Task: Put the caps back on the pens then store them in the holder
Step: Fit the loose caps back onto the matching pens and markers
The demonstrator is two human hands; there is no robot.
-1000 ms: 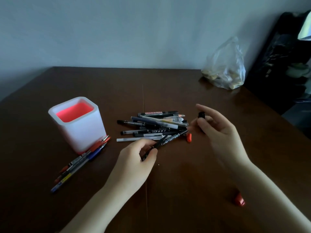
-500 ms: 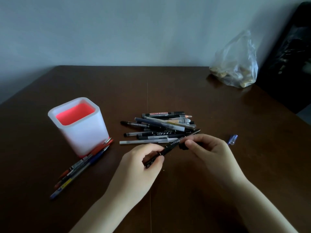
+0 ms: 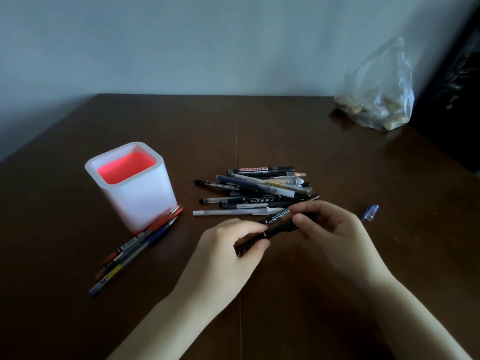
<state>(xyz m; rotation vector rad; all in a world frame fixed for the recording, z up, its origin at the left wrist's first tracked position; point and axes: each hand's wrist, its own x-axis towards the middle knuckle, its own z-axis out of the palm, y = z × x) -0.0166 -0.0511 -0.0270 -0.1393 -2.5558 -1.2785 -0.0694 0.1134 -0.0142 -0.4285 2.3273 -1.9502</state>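
My left hand grips a black pen by its lower end, the pen slanting up to the right. My right hand pinches the pen's upper end, where a black cap sits on it; the tip is hidden under the fingers. Behind both hands lies a pile of pens and markers on the brown table. The white holder with a red inside stands at the left, upright. Several pens lie at its foot.
A loose blue cap lies right of my right hand. A clear plastic bag sits at the table's far right corner. Dark furniture stands beyond the right edge. A grey wall backs the table.
My right hand brought a black cap from the right down onto the pen that my left hand holds. The pen has lifted slightly toward me. The view shifted left.
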